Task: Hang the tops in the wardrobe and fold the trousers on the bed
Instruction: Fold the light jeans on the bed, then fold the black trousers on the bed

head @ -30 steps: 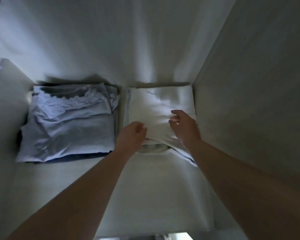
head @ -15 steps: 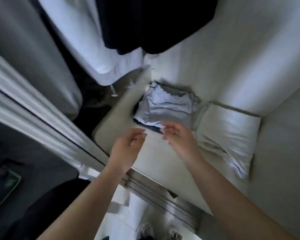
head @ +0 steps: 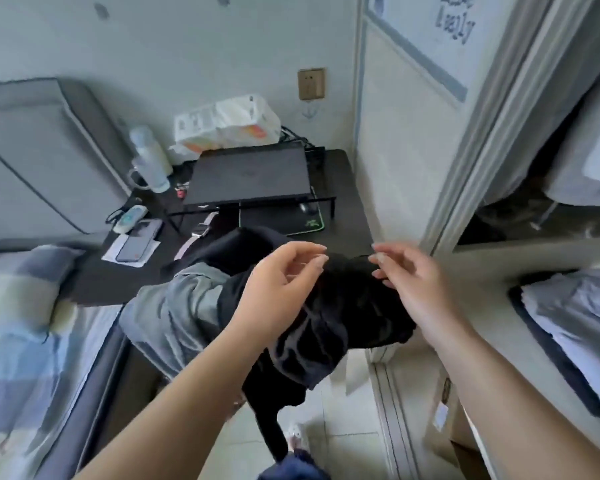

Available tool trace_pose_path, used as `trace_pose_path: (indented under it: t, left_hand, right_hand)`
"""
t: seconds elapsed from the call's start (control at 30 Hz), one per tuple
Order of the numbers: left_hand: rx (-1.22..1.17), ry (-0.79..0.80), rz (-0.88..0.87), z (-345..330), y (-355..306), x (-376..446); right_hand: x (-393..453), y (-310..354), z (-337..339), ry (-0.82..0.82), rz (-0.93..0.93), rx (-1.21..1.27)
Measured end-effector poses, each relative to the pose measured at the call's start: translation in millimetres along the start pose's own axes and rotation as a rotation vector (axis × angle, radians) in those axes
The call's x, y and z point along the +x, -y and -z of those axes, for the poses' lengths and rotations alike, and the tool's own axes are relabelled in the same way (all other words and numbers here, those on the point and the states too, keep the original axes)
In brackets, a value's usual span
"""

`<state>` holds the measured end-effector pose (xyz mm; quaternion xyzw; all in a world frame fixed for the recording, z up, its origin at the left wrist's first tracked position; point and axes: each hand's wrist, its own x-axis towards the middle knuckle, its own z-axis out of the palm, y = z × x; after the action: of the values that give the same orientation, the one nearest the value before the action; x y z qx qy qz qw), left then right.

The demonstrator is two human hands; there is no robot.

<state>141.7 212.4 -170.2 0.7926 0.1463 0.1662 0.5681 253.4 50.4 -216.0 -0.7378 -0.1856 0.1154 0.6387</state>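
Observation:
A pile of clothes hangs over a chair in front of me: a black garment [head: 354,306] on top and a grey one [head: 177,306] to its left. My left hand [head: 278,282] hovers just above the black garment, fingers relaxed and empty. My right hand [head: 409,278] is beside it, also above the black cloth, fingers loose and holding nothing. The open wardrobe [head: 492,258] is on my right, with a folded pale blue stack [head: 575,306] on its shelf. The bed [head: 21,341] with a checked cover lies at my left.
A black desk [head: 343,188] behind the chair carries a laptop on a stand [head: 250,174], a mouse mat, a white bottle [head: 149,157], a phone [head: 136,242] and tissue packs [head: 229,124]. Pale hanging clothes [head: 593,157] fill the wardrobe's upper right. Tiled floor shows below.
I have turned from the wardrobe shelf to the chair. Both hands left the folded stacks and now hover empty over the black garment.

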Motion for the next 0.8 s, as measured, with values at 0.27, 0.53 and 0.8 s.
trace_pose_path:
  t: [0.27,0.53,0.8]
  left_hand:
    - [-0.045,-0.250,0.084,92.3,28.9,-10.2]
    - [0.681,0.349,-0.248,64.9,53.9,25.0]
    - [0.935,0.414,-0.602,38.6,66.0,39.0]
  right_hand:
    - [10.4,32.0,-56.0,0.162,0.124,-0.352]
    - [9.7,26.3,-38.2,0.357,-0.043,-0.878]
    - [-11.9,5.8,-46.6,0.066,0.121,-0.748]
